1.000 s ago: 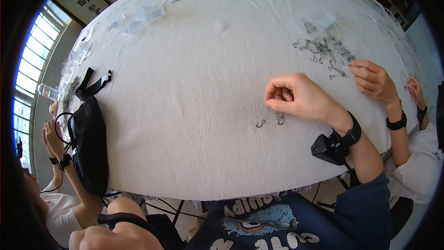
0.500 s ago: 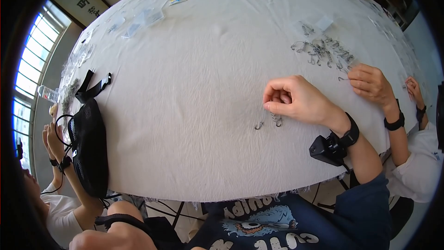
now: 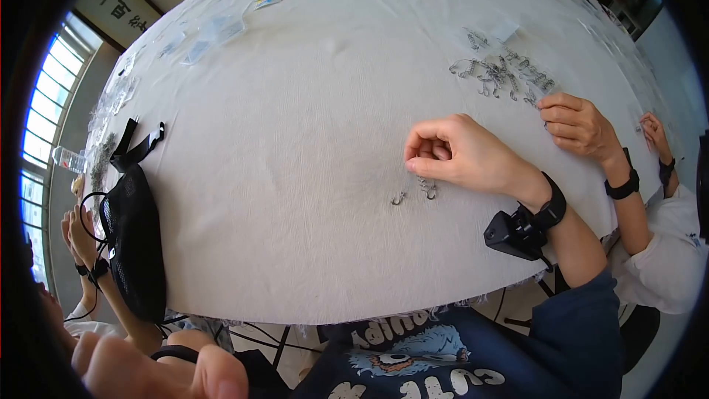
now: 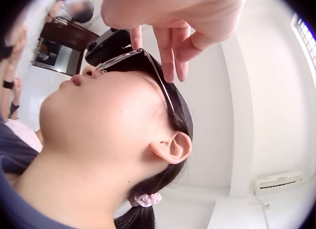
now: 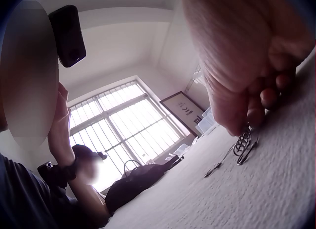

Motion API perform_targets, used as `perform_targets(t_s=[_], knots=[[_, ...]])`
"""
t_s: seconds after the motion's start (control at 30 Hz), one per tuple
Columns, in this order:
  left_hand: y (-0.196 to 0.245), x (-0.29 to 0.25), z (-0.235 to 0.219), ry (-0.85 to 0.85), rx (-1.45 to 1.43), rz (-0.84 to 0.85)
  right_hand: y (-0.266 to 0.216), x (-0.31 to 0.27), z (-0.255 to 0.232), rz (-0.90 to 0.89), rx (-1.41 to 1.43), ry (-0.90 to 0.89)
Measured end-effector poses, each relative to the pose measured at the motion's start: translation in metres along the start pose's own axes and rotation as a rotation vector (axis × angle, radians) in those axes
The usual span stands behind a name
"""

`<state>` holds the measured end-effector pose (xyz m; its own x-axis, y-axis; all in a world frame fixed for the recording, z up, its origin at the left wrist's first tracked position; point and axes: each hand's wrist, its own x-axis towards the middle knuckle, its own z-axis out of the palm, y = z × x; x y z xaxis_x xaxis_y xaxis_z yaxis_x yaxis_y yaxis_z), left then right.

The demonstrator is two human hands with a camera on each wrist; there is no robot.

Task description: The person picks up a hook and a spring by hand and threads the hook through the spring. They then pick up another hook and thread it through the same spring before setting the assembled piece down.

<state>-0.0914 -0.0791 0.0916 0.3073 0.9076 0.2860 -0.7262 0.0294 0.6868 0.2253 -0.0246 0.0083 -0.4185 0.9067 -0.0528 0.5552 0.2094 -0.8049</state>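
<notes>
My right hand (image 3: 461,155) is low over the white cloth, thumb and fingertips pinching a small wire fishing rig. Below the fingertips its coiled spring (image 5: 242,144) and hooks (image 3: 399,198) lie against the cloth. The rig's upper end is hidden in my fingers. My left hand (image 4: 173,22) is raised beside my head, its fingers extended down by the glasses (image 4: 160,76) and black headgear (image 4: 183,108). In the head view this hand (image 3: 151,369) shows large and close at the bottom left.
A tangled pile of wire hooks and springs (image 3: 502,74) lies right of centre, with another person's hand (image 3: 580,125) at its edge. A black mesh bag (image 3: 133,244) lies at the left. Clear plastic boxes (image 3: 214,33) stand at the far left.
My left hand has turned and come further into the head view at the bottom left, thumb now showing. My right hand keeps its pinch. The other person's hand has moved slightly beside the pile.
</notes>
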Motion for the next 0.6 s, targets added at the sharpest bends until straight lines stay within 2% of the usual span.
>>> perform_targets(t_s=[0.1,0.2,0.3,0.37,0.43,0.53,0.6], knots=[[-0.013,0.002,0.018,-0.061,-0.007,-0.085,0.003,-0.001,-0.002,-0.01,0.03,-0.005],[-0.031,0.014,0.031,-0.049,0.038,-0.213,0.008,0.0,-0.002,-0.014,0.097,0.014],[-0.063,0.035,0.033,0.103,0.347,-0.424,0.01,-0.001,-0.007,-0.004,0.093,0.032],[-0.086,0.046,0.018,0.089,0.449,-0.462,0.007,-0.004,-0.012,0.03,0.054,0.007],[-0.106,0.058,0.009,-0.087,0.732,-0.415,-0.001,-0.006,-0.018,0.089,0.012,-0.049],[-0.124,0.068,0.0,-0.217,0.922,-0.414,-0.003,-0.006,-0.013,0.125,-0.046,-0.054],[-0.129,0.072,-0.003,-0.173,0.855,-0.538,-0.001,-0.006,-0.008,0.117,-0.046,-0.004]])
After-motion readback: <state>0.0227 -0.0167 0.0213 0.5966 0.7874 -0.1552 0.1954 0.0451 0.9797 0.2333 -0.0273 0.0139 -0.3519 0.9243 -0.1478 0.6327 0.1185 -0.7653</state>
